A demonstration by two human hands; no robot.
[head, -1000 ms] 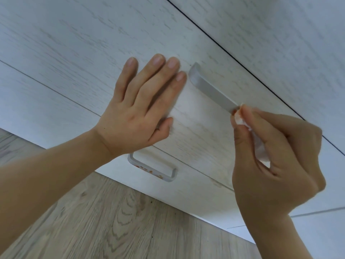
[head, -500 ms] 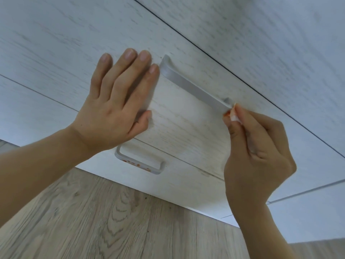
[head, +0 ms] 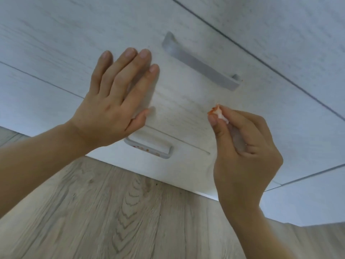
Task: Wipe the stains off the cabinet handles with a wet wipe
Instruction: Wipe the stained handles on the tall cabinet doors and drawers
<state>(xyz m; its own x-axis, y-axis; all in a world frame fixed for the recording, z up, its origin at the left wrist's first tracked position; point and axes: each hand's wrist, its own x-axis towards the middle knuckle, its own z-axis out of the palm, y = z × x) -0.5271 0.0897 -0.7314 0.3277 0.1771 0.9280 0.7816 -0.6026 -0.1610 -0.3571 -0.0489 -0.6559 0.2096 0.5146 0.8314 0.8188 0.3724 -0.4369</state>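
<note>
Pinching the wet wipe point(head: 218, 113) in the right hand point(head: 244, 152), stained tip up — hovering clear of the upper handle point(head: 200, 65). Bracing with the left hand point(head: 115, 107), fingers flat, steadying the drawer front point(head: 179, 101) — lower handle point(head: 149, 147) showing orange spots.

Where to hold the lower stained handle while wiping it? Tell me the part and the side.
Grip the lower handle at its right end post, coming from the right. The orange stains sit along the front of the bar, so holding the end keeps them exposed for the wet wipe that the right hand pinches.
</note>
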